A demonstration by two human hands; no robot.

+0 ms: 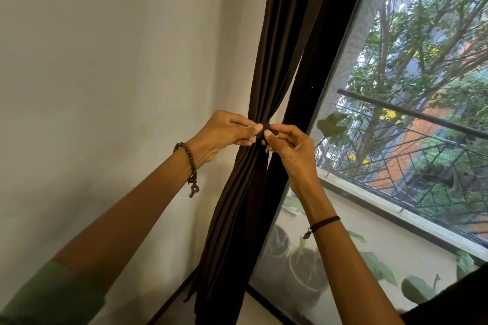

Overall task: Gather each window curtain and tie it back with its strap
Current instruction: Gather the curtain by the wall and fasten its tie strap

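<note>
A dark brown curtain (274, 60) hangs gathered into a narrow bundle between the white wall and the window frame. A matching dark strap (264, 131) is wrapped around its pinched waist. My left hand (224, 132) pinches the strap's left end with thumb and fingers, a pale frayed bit showing under them. My right hand (287, 142) pinches the strap's right end, thumb tip against the strap, another pale bit below it. The two hands nearly meet in front of the bundle. Below the strap the curtain fans out toward the sill.
A dark window frame (311, 82) runs beside the curtain, with a mesh screen (396, 87) to its right. Beyond are a balcony railing (412, 116), potted plants (303, 269) and trees. A plain white wall (105, 74) fills the left.
</note>
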